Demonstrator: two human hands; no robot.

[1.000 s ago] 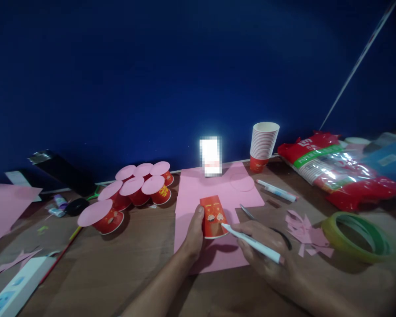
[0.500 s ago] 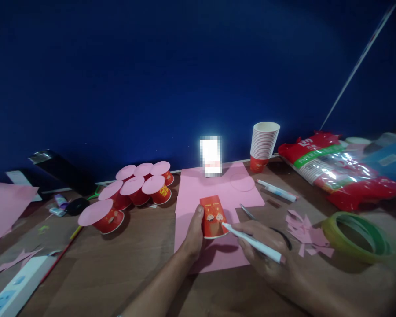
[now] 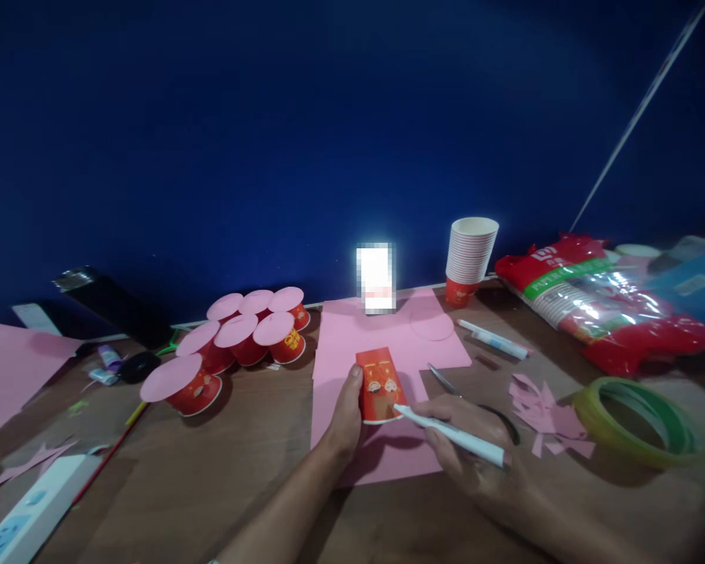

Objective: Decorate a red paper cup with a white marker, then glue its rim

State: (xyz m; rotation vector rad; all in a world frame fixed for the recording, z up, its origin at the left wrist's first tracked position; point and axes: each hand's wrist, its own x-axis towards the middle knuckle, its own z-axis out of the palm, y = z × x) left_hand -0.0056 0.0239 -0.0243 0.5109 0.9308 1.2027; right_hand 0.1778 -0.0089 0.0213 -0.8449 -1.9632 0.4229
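My left hand [image 3: 348, 411] is closed on the left side of a red paper cup [image 3: 381, 384] with cartoon faces, which stands rim down over pink paper [image 3: 381, 462]. In my right hand [image 3: 470, 439] is a white marker pen [image 3: 455, 437], its tip at the cup's lower right side, close to the white rim. Whether the tip touches the cup or the paper, I cannot tell. Beside my right hand lie scissors [image 3: 443, 379], partly hidden by it. A drawn circle shows on the pink sheet behind, near its right edge.
Several upturned red cups topped with pink discs [image 3: 171, 378] stand left. A cup stack [image 3: 471, 258], markers [image 3: 497, 342], a plastic bag of cups [image 3: 611, 301], paper scraps [image 3: 544, 411] and a tape roll [image 3: 587, 415] are right. A power strip [image 3: 41, 505] lies front left.
The marker's tip has shifted slightly down and left along the cup's lower side. My left hand and the cup have stayed in place.
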